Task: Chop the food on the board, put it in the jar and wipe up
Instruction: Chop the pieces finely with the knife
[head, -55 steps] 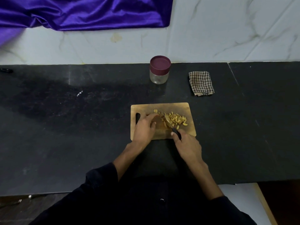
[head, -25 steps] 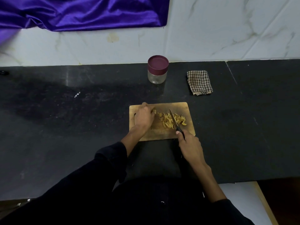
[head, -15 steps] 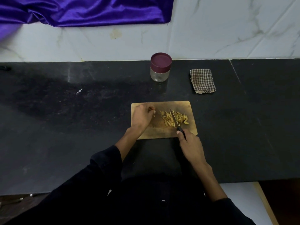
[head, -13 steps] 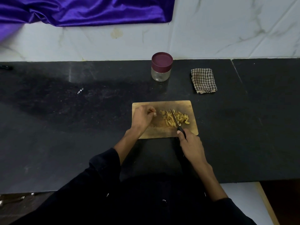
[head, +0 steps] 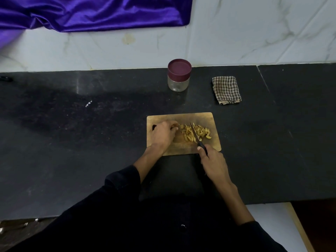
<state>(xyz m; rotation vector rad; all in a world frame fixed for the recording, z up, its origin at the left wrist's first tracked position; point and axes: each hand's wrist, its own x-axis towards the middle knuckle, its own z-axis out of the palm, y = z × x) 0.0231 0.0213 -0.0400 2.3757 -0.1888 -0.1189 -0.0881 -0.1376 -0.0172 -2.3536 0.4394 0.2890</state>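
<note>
Chopped food [head: 195,132] lies in a loose heap of yellow-brown strips on the middle and right of the wooden cutting board [head: 181,118], some pieces short, some still long and thin. My right hand [head: 214,165] has its fingers curled round the black handle of the knife [head: 197,136], forefinger along its top, and the blade stands in the heap, its tip pointing away from me. My left hand [head: 163,133] rests on the left part of the board with the fingers bent; their tips are at the heap's left edge, but I cannot tell if they pinch a piece. The board's near edge sits just under my right hand, with bare black counter [head: 72,142] wide open to the left and right of it. Beyond the board, well apart, stands the jar [head: 179,75], clear with its maroon lid on, close to the white wall. A folded checked cloth [head: 226,90] lies to its right.
</note>
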